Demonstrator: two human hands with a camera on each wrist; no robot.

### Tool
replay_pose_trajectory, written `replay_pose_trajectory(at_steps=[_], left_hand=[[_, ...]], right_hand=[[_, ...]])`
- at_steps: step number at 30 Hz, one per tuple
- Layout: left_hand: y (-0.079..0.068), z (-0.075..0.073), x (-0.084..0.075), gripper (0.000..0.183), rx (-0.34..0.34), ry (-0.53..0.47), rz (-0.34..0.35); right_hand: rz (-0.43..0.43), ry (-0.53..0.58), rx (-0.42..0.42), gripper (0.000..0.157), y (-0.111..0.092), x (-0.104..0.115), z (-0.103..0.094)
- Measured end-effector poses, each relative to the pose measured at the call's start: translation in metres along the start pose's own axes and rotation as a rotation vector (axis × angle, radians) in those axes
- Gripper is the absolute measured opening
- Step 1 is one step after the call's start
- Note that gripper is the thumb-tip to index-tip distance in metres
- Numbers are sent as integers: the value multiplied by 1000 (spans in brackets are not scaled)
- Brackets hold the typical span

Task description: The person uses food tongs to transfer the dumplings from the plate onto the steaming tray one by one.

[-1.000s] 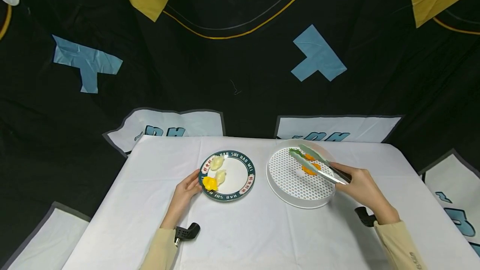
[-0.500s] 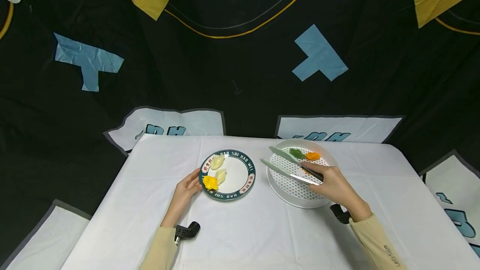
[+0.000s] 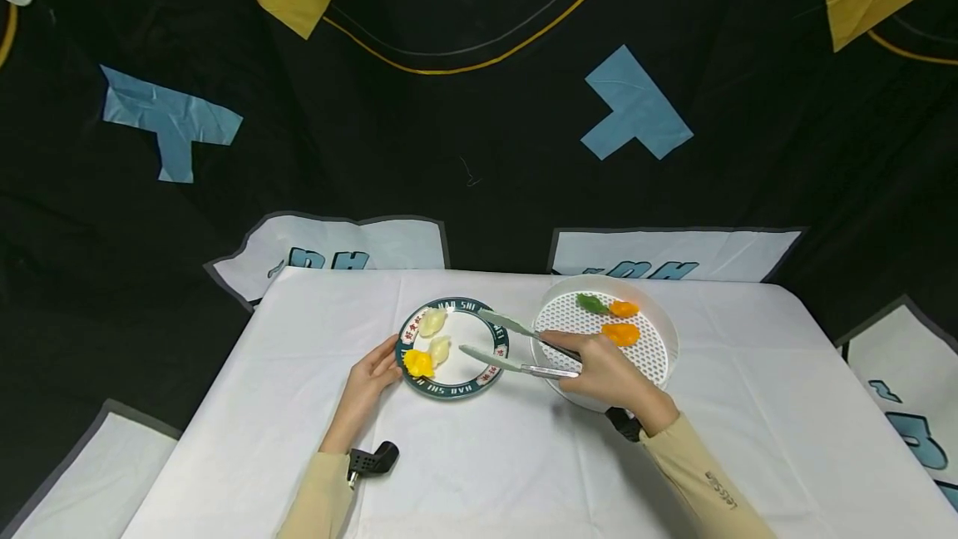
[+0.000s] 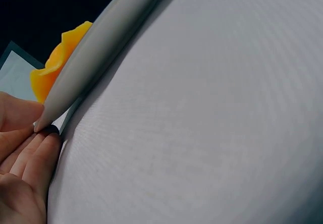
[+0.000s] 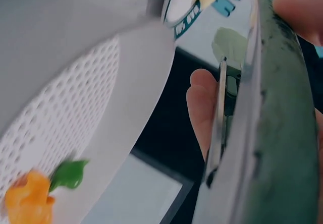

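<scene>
My left hand [image 3: 368,383] pinches the left rim of a round plate [image 3: 449,393] with a green patterned border, thumb above and fingers below in the left wrist view. On the plate's left side lie two pale dumpling-like pieces [image 3: 432,323] and a yellow one [image 3: 418,363] with a wavy edge. Tongs [image 3: 550,372] with pale green tips are in my right hand [image 3: 609,368]. Their arms are spread, with nothing between them, and the tips overlap the plate's right half in the head view.
Right of the plate stands a white round steamer tray [image 3: 565,312] with a perforated base and raised wall. It holds a green piece [image 3: 592,304] and two orange pieces [image 3: 620,334]. A white cloth [image 3: 479,472] covers the table; a black curtain [image 3: 419,156] hangs behind.
My right hand has moved left with the tongs, from above the steamer tray to the plate. The orange and green pieces are uncovered in view. My left hand stays at the plate.
</scene>
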State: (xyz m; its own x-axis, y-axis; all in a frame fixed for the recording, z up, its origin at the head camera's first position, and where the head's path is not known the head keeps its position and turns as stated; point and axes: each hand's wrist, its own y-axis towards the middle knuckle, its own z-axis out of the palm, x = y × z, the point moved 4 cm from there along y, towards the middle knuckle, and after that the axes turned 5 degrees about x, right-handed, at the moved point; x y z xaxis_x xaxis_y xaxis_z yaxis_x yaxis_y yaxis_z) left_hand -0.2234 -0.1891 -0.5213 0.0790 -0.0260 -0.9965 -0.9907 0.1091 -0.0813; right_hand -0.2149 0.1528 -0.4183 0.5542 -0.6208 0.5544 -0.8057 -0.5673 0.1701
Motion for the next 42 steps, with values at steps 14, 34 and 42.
replay_pose_trajectory(at_steps=[14,34,42], left_hand=[[-1,0,-2,58,8,-22,6],[0,-1,1,58,-3,-7,14],[0,-2,0,59,3,-4,7]], right_hand=[[-71,-53,147,61,32,18,33],[-94,-24,185,53,42,13,41],[-68,11,138,52,31,9,34]])
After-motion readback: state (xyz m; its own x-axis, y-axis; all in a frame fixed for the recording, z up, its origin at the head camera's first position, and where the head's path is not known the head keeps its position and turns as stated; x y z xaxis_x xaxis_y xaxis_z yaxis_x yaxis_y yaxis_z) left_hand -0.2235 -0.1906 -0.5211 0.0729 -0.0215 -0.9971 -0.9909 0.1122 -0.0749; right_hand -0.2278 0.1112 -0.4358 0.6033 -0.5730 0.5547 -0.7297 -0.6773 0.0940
